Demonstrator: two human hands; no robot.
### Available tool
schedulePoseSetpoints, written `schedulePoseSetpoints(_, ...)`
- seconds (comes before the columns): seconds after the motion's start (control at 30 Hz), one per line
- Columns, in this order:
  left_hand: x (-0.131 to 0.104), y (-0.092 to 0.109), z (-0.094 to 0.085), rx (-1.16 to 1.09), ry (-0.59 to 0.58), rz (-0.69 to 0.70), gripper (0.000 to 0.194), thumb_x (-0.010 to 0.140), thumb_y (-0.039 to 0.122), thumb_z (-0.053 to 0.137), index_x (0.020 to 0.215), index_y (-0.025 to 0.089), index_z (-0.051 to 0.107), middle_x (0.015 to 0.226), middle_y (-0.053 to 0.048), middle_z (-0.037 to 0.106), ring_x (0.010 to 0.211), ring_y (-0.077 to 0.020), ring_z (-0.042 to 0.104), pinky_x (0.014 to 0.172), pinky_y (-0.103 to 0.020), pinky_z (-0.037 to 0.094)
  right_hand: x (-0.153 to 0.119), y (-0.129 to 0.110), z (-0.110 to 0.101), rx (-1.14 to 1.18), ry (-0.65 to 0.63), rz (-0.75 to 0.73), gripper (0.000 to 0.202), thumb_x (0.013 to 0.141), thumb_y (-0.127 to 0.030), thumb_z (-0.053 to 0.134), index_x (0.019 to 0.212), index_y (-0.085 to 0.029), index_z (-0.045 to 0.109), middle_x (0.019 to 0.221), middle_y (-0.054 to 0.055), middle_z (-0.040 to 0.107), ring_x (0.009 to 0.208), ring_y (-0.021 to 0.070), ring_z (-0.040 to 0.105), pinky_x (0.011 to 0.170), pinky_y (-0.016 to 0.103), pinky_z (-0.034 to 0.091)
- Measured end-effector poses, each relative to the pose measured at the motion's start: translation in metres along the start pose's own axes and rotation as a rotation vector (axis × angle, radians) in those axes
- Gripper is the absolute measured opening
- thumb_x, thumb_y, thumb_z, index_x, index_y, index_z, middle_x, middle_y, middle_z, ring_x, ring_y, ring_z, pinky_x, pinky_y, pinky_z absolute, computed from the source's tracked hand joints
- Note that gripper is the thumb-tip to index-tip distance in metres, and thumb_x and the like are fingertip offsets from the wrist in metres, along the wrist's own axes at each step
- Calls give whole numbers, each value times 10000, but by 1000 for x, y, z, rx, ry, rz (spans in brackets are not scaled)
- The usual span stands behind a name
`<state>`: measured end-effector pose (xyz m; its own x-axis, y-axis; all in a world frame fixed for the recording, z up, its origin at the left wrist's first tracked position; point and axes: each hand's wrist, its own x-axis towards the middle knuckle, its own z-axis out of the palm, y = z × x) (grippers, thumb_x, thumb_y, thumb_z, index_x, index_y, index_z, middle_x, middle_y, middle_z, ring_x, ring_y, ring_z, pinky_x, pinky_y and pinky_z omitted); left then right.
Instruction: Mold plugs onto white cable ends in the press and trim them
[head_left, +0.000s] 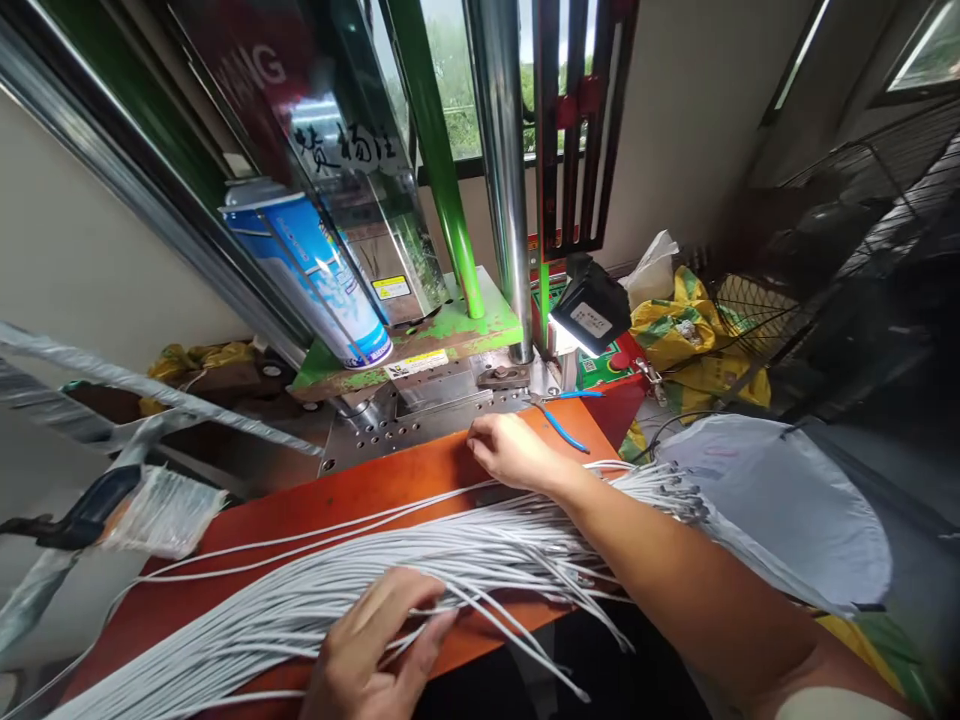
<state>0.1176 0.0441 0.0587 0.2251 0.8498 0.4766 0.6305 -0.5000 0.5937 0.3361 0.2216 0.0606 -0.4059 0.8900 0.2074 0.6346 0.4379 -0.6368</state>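
Observation:
A large bundle of white cables lies across the orange-red board, with metal-tipped ends toward the right. My left hand is at the bottom centre, over the near side of the bundle, thumb and fingers apart beside a few cables. Beyond the bundle, my right hand is low over the board, its fingers curled together in front of the machine's metal plate. Whatever it holds, if anything, is hidden. Blue-handled pliers lie just right of that hand.
A green press with steel columns stands behind the board, a blue spray can on its ledge. A black lamp shines at the right, near a red-and-green control box. A round white cloth-like container is at the right.

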Motion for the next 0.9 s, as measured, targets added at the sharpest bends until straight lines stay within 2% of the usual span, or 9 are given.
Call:
schedulePoseSetpoints(0.07, 31, -1, -1, 61, -130, 89, 143, 968, 262, 666, 1102, 252, 716, 1040, -58, 772, 956, -220, 751, 857, -291, 612, 0, 0, -1, -14, -16, 16, 230, 939, -168, 593, 716, -197, 640, 703, 21, 669, 611, 138, 486, 601, 276, 287)
schedulePoseSetpoints(0.17, 77, 1, -3, 152, -370, 62, 178, 992, 275, 614, 1135, 247, 714, 1077, -57, 753, 1004, -227, 720, 907, -316, 574, -1, -1, -2, -28, -31, 31, 234, 947, -181, 599, 716, -194, 635, 702, 28, 666, 616, 140, 487, 607, 284, 279)
schedulePoseSetpoints(0.27, 113, -3, -3, 102, -638, -24, 144, 969, 291, 603, 1007, 221, 724, 919, -20, 722, 835, -195, 664, 789, -277, 514, -1, 0, -3, -35, -30, 39, 243, 969, -188, 582, 734, -189, 642, 725, 33, 678, 626, 139, 491, 614, 282, 284)
schedulePoseSetpoints(0.33, 128, -17, 0, 25, -701, -91, 195, 986, 326, 566, 932, 202, 707, 812, 5, 670, 738, -166, 594, 708, -255, 450, 0, 1, -3, -37, -31, 43, 244, 972, -186, 580, 735, -187, 641, 727, 30, 678, 626, 136, 486, 615, 279, 287)
schedulePoseSetpoints(0.37, 132, -28, 4, -12, -670, -124, 247, 1004, 354, 537, 898, 194, 691, 769, 15, 632, 707, -156, 556, 675, -251, 418, 0, 2, -3, -37, -34, 45, 241, 969, -183, 584, 735, -186, 641, 721, 27, 675, 623, 134, 484, 614, 278, 289)
schedulePoseSetpoints(0.5, 131, -74, 23, -35, -365, -220, 397, 1039, 440, 467, 776, 182, 616, 671, 32, 484, 645, -141, 429, 617, -265, 333, 0, 3, -1, -25, -58, 49, 205, 972, -185, 598, 781, -182, 673, 774, 35, 704, 670, 137, 540, 638, 262, 334)
schedulePoseSetpoints(0.57, 126, -87, 29, -24, -308, -232, 397, 1039, 449, 474, 799, 181, 641, 661, 32, 486, 639, -142, 417, 620, -273, 325, -1, 2, -1, -15, -71, 45, 197, 983, -178, 582, 820, -182, 693, 835, 46, 728, 723, 144, 583, 675, 254, 369)
schedulePoseSetpoints(0.73, 123, -84, 27, -42, -312, -238, 376, 1040, 419, 476, 828, 188, 684, 632, 36, 504, 601, -138, 411, 604, -284, 307, -2, -2, -3, 6, -105, 46, 205, 988, -165, 556, 857, -185, 712, 854, 46, 737, 724, 158, 601, 676, 257, 410)
schedulePoseSetpoints(0.9, 125, -82, 26, -10, -281, -211, 365, 1030, 377, 479, 726, 202, 580, 589, 50, 435, 575, -132, 365, 596, -289, 283, 0, -2, -3, 28, -108, 47, 194, 981, -172, 553, 907, -192, 731, 904, 49, 759, 766, 173, 640, 727, 271, 449)
